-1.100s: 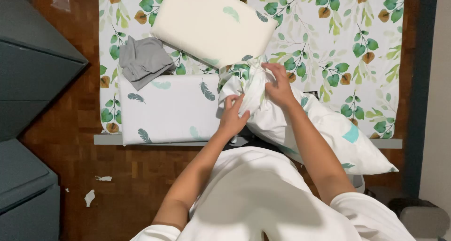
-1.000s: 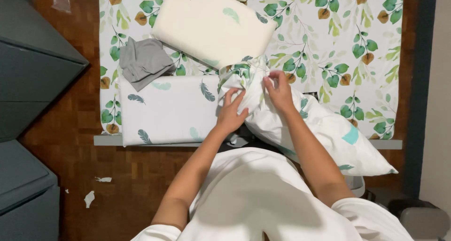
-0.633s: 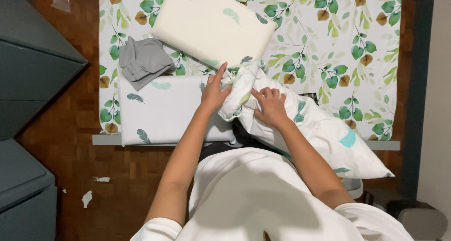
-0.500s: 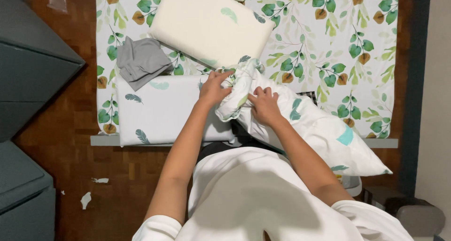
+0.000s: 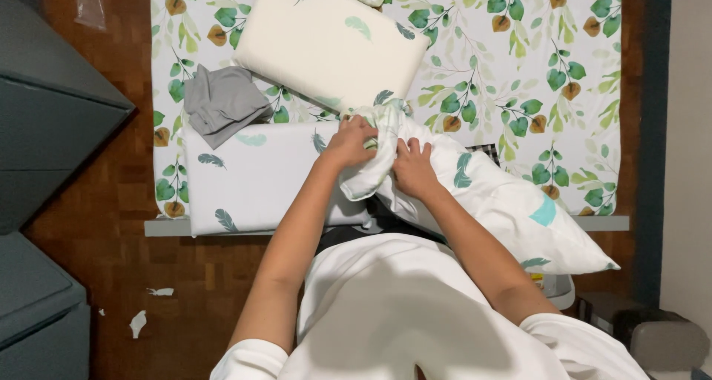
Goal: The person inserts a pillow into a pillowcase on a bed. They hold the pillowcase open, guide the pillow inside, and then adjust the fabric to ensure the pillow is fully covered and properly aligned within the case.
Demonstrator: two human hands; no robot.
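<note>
- Left hand [image 5: 350,141] and right hand [image 5: 412,171] both grip the bunched open end of the pillowcase [image 5: 377,139].
- The pillow [image 5: 504,206] runs right of the right hand, past the bed edge [image 5: 593,223].
- Left of the left hand lies a flat pillow [image 5: 252,176]; a cream pillow [image 5: 326,46] lies beyond.
- Fingertips are hidden in cloth.

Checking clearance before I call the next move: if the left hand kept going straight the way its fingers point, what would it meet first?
The left hand points up and right into the bunched pillowcase fabric it already grips; beyond that, probably the cream pillow, though depth is unclear.
</note>
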